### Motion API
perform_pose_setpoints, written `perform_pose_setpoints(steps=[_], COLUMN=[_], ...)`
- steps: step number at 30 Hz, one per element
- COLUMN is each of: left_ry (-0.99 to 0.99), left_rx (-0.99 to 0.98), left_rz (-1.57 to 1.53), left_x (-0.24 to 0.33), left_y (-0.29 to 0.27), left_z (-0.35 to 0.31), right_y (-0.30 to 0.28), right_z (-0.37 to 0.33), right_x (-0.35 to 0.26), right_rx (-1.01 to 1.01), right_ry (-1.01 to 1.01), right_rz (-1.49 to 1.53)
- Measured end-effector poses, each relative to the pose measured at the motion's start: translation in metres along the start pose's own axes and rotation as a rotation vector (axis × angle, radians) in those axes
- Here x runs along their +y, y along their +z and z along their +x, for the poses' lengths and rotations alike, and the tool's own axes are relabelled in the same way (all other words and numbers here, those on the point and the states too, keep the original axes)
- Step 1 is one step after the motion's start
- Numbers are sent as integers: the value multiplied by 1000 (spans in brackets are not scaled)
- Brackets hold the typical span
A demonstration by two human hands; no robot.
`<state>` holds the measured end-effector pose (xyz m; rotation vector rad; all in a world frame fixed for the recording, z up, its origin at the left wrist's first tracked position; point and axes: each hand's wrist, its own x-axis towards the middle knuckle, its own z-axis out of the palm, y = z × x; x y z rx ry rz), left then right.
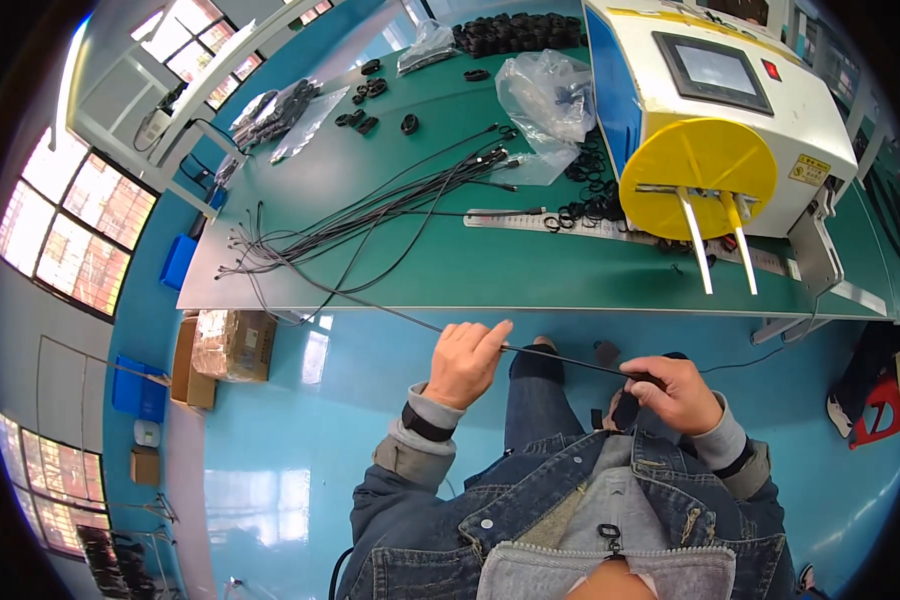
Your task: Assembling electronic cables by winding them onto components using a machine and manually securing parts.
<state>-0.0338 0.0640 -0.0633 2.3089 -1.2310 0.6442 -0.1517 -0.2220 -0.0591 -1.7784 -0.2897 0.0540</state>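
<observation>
A thin black cable [562, 359] stretches between my two hands in front of the table's near edge. My left hand [466, 362] is closed around it, and from there the cable runs up to the left onto the table. My right hand [673, 393] grips the cable at a thicker black part near its end; the fingers partly hide that part. Beyond my hands, a loose bundle of black cables [395, 212] with small connectors lies fanned across the green table [490, 282].
A white machine [820, 120] with a screen [712, 72], yellow disc [698, 165] and two protruding rods stands at right. Near it lie a ruler [510, 221], black ties [602, 200] and a clear bag [545, 95]. Coiled cables [518, 35] are piled behind. Cardboard boxes [235, 345] stand left.
</observation>
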Motion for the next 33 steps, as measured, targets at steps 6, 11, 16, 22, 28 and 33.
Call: perform_pose_setpoints(steps=[6, 11, 16, 22, 28, 33], left_ry=[63, 270, 276, -10, -78, -102], left_rx=[-96, -37, 139, 150, 141, 117], left_rz=[-140, -458, -529, -632, -651, -584], left_x=[36, 87, 107, 100, 98, 93], left_y=[22, 23, 38, 71, 78, 81], left_z=[34, 93, 157, 187, 203, 212], right_y=[-6, -44, -88, -106, -120, -128], right_z=[-28, -38, -16, 16, 47, 62], right_x=[-8, -34, -39, 6, 22, 27], right_rx=[167, 584, 938, 1085, 1116, 1129], right_ry=[-183, -554, -556, -531, -458, -350], right_rz=[-674, -862, -1149, -744, -724, -816])
